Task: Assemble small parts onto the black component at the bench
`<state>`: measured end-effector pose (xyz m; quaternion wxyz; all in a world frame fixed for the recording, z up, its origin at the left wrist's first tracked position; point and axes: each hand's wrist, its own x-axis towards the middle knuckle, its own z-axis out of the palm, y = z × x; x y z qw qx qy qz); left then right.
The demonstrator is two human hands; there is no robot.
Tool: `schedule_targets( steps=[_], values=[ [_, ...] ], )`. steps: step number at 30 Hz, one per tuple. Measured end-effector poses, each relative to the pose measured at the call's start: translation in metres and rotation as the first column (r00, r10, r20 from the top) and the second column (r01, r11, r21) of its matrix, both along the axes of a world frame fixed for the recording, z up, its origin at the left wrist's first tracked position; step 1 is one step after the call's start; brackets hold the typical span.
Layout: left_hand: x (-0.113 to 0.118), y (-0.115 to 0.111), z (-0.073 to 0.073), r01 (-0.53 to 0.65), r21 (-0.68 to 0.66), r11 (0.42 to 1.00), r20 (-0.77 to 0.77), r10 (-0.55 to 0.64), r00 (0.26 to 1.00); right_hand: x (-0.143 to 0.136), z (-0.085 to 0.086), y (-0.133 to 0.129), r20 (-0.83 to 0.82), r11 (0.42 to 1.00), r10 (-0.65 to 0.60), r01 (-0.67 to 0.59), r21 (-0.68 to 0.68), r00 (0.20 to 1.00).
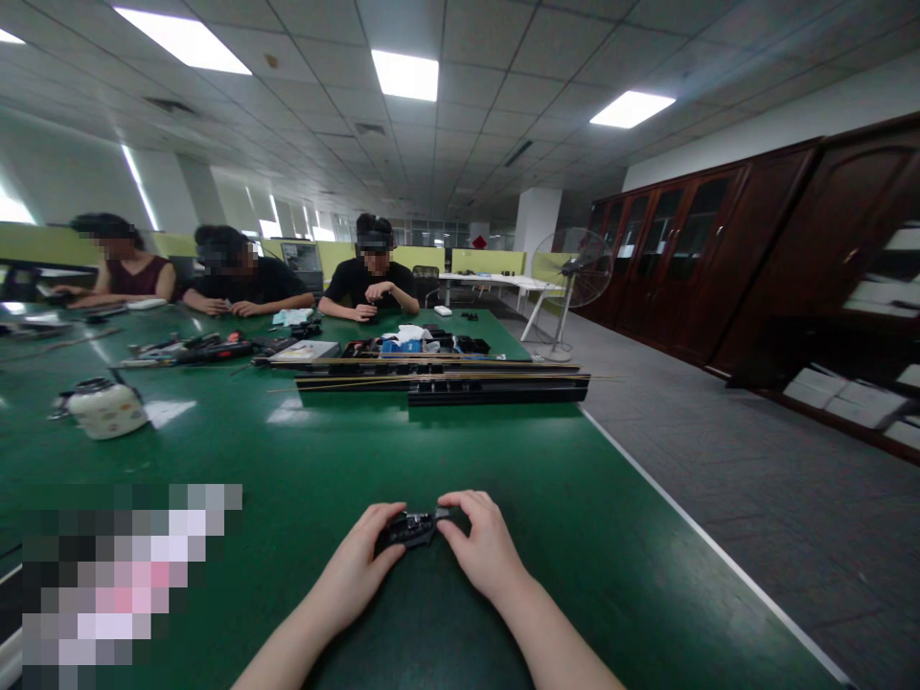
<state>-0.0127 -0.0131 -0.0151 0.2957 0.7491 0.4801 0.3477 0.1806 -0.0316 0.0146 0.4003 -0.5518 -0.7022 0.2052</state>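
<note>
Low over the green table (460,450), at its near side, a small black plastic part with shiny metal bits (417,527) is between my two hands. My left hand (363,556) grips its left end, thumb below and fingers above. On the right end, the thumb and fingertips of my right hand (483,541) pinch a small dark piece; whether it is joined to the part, I cannot tell. My fingers cover both ends, and the exact kind of part is too small to make out.
Long black rails (495,388) with thin rods lie across the table ahead. Beyond them are tools (216,350) and a blue box (402,347). A patterned pot (107,410) stands left; a blurred-out item (122,594) lies near left. Several people sit opposite. A fan (573,264) stands right.
</note>
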Motion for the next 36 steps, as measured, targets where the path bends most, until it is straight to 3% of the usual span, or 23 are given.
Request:
schedule_targets(
  steps=[11, 23, 30, 36],
  values=[
    [-0.001, -0.002, 0.004, -0.008, -0.011, 1.000, -0.020, 0.008, 1.000, 0.007, -0.012, 0.007, -0.030, 0.979, -0.202, 0.203, 0.028, 0.979],
    [-0.003, -0.002, 0.004, -0.003, -0.026, 1.000, -0.011, 0.002, 1.000, 0.019, -0.006, 0.008, -0.005, 0.940, -0.332, 0.331, 0.078, 0.943],
    [-0.001, -0.002, 0.005, -0.007, -0.015, 1.000, -0.002, 0.007, 1.000, 0.017, -0.004, 0.006, 0.092, 0.963, -0.264, 0.256, 0.090, 0.960],
    [-0.003, 0.000, -0.002, 0.001, 0.011, 1.000, 0.017, -0.001, 1.000, 0.001, 0.002, -0.004, 0.112, 0.997, -0.078, 0.078, -0.002, 0.991]
  ],
)
